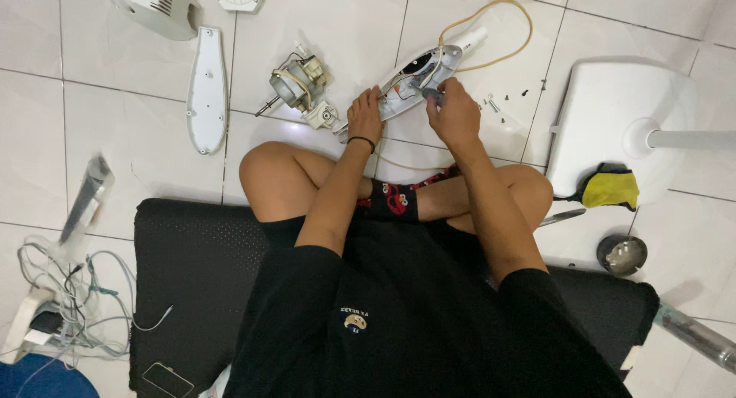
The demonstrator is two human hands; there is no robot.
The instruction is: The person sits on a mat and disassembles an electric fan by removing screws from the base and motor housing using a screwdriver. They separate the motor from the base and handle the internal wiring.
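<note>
White tiled floor, person sitting cross-legged on a black cushion [192, 260] at the near edge. Big white fan base [606, 114] with its pole sits toward the right edge, a yellow cloth [612, 189] against its near side. Long white cover panel [208, 87] lies far left, a grey fan housing [157, 7] beyond it. Fan motor [300, 83] with bare shaft sits just left of the open white switch housing [418, 80], mid-floor ahead of the knees, tan cord looping off its far end. Left hand [366, 116] clasps the housing's near end. Right hand [454, 116] clenched round a screwdriver [431, 96], tip into the housing. Loose screws [498, 106] scattered just right.
</note>
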